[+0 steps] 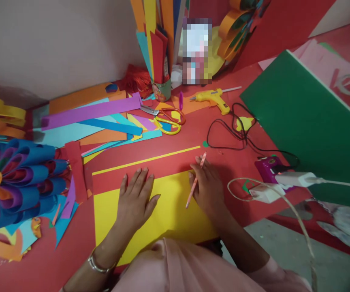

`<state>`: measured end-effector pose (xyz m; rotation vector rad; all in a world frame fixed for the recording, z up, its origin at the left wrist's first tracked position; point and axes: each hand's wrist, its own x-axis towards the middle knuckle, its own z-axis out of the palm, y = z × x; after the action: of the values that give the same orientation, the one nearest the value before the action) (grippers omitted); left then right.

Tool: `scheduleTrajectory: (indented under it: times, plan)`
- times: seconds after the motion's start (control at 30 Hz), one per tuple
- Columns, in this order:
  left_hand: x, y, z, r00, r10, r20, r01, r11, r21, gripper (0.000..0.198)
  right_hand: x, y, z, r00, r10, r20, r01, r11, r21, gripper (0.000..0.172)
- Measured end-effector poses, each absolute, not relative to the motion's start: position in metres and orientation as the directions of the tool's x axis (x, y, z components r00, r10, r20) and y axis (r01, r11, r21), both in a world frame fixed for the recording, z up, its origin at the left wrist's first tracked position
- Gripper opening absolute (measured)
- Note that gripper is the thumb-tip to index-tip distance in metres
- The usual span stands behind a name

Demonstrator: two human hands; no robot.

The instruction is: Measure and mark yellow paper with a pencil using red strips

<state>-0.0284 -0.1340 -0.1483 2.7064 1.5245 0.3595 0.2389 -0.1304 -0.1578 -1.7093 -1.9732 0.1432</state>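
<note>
My left hand [135, 198] lies flat with fingers spread on a yellow paper sheet [165, 211] that rests on red paper [163, 160] on the floor. My right hand [207, 184] is closed around a pink pencil [195, 182] at the sheet's upper right corner, the pencil slanting from upper right to lower left. A thin yellow paper strip [146, 160] lies just beyond the sheet. A silver bangle [97, 265] circles my left wrist.
Scissors [165, 119] with yellow and orange handles and a yellow glue gun [213, 97] with a black cord [238, 136] lie ahead. Coloured paper strips [96, 117] spread at the left, beside a blue-purple paper flower [13, 182]. A green board [308, 117] leans at the right, chargers [284, 178] below it.
</note>
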Motion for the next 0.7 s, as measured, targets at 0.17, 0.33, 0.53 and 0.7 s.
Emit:
scheduleTrajectory:
  times: [0.17, 0.33, 0.53, 0.7]
  plan:
    - [-0.0283, -0.1335, -0.1487, 0.508, 0.841, 0.189, 0.841, -0.531, 0.103, 0.066, 0.2402, -0.1303, -0.1572, -0.066, 0.949, 0.308, 0.892, 0.195, -0.409, 0.024]
    - [-0.0279, -0.1335, -0.1480, 0.506, 0.841, 0.191, 0.843, -0.529, 0.094, 0.064, 0.2400, -0.1302, -0.1583, -0.077, 0.950, 0.303, 0.882, 0.206, -0.424, 0.026]
    - [-0.0278, -0.1330, -0.1473, 0.508, 0.841, 0.185, 0.841, -0.531, 0.107, 0.067, 0.2397, -0.1302, -0.1598, -0.058, 0.947, 0.315, 0.883, 0.196, -0.426, 0.026]
    - [-0.0280, -0.1325, -0.1473, 0.507, 0.843, 0.182, 0.840, -0.530, 0.114, 0.071, 0.2395, -0.1297, -0.1596, -0.044, 0.950, 0.309, 0.880, 0.183, -0.438, 0.027]
